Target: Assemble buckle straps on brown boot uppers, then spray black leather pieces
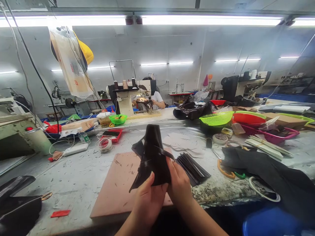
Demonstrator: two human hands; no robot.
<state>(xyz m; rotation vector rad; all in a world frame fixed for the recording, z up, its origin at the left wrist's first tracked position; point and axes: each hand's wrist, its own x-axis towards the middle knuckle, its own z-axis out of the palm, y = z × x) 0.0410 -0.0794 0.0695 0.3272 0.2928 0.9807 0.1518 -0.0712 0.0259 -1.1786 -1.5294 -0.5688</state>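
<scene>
A dark, glossy leather piece shaped like a boot upper (154,157) is held up in front of me, its narrow end pointing away. My left hand (150,200) grips its lower edge, thumb on top. On the right side my right hand (180,183) is closed on the same piece, fingers by a narrow dark band (166,153) that crosses it. Under the piece lies a pinkish board (115,186). Black strips (193,168) lie in a bundle just right of my right hand. Behind them are white paper-like pieces (180,142). Another dark piece (138,147) is partly hidden behind the upper.
Black material (268,173) with scissors-like loop handles (225,170) near it lies right. Green (216,118) and red baskets (248,118) stand behind. At left are a tape roll (105,145), red tray (115,135) and dark leather (19,206). A person (157,98) sits at a sewing machine (128,98).
</scene>
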